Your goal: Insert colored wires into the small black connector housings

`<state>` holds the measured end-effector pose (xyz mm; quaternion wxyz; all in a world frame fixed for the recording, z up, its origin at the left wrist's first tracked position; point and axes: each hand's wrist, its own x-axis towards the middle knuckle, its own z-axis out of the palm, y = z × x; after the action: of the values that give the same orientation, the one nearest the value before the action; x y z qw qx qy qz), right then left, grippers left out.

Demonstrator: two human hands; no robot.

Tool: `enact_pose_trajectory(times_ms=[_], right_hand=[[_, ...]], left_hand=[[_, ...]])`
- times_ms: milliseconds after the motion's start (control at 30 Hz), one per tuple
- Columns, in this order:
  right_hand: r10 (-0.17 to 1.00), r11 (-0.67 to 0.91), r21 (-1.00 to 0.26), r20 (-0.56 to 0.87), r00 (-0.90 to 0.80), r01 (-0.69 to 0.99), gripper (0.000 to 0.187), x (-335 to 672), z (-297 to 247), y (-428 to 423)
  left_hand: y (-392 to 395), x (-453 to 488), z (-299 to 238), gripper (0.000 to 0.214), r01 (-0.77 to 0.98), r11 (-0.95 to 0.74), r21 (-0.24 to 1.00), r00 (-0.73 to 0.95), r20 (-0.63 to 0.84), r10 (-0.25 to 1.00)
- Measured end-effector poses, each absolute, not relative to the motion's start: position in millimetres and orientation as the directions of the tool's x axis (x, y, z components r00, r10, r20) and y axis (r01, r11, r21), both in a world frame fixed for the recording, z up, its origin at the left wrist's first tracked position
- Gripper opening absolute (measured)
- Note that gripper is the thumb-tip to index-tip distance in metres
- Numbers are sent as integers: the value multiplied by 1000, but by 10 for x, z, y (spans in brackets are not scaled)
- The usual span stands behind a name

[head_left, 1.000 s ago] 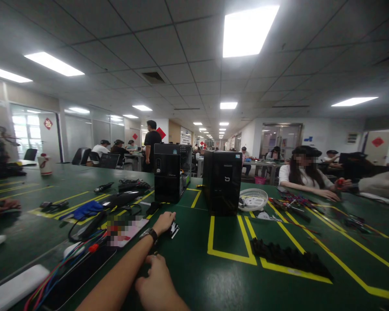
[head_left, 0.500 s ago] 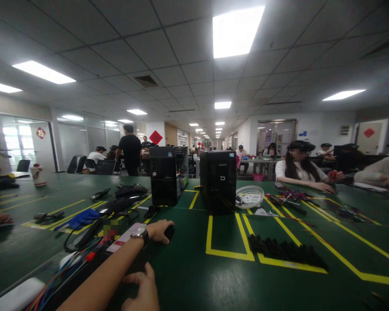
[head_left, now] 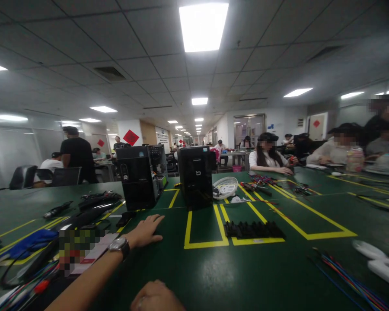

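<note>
My left hand [head_left: 146, 232], with a wristwatch [head_left: 119, 246] on its wrist, reaches over the green table with fingers stretched and spread, holding nothing. A small black object [head_left: 126, 218] lies just beyond and left of it. Ahead stand two black computer towers: one [head_left: 137, 178] with its side uncovered, the other [head_left: 196, 177] to its right. Low at the bottom edge is my right hand [head_left: 157, 297], blurred and partly cut off. Its fingers look bent, but their tips are hidden. A pale flat box [head_left: 94, 255] lies beside my left forearm.
Yellow tape [head_left: 207, 245] marks the table. A black bristly strip [head_left: 254, 230] and a white basket [head_left: 227, 188] lie to the right. Coloured wires [head_left: 346, 276] are near the right front, beside a white object [head_left: 384, 265]. A person [head_left: 268, 157] sits across the table.
The view has turned right, so the towers appear further left. My left hand's fingers have spread and straightened. My right hand has sunk lower towards the bottom edge. More wires came into view.
</note>
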<state>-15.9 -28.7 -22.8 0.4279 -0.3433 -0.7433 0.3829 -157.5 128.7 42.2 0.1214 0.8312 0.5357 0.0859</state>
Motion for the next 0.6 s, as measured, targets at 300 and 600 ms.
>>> enact_pose_trajectory(times_ms=[300,600], right_hand=[[915,126,-378,401,40,917,24,2912,57,-828],[944,-207,-32,255,208,978,27,3948,-213,-969]], left_hand=[[1134,547,111,79,528,-646,552,664,206,718],[912,872,-35,48,439,-582,685,545,313,778]])
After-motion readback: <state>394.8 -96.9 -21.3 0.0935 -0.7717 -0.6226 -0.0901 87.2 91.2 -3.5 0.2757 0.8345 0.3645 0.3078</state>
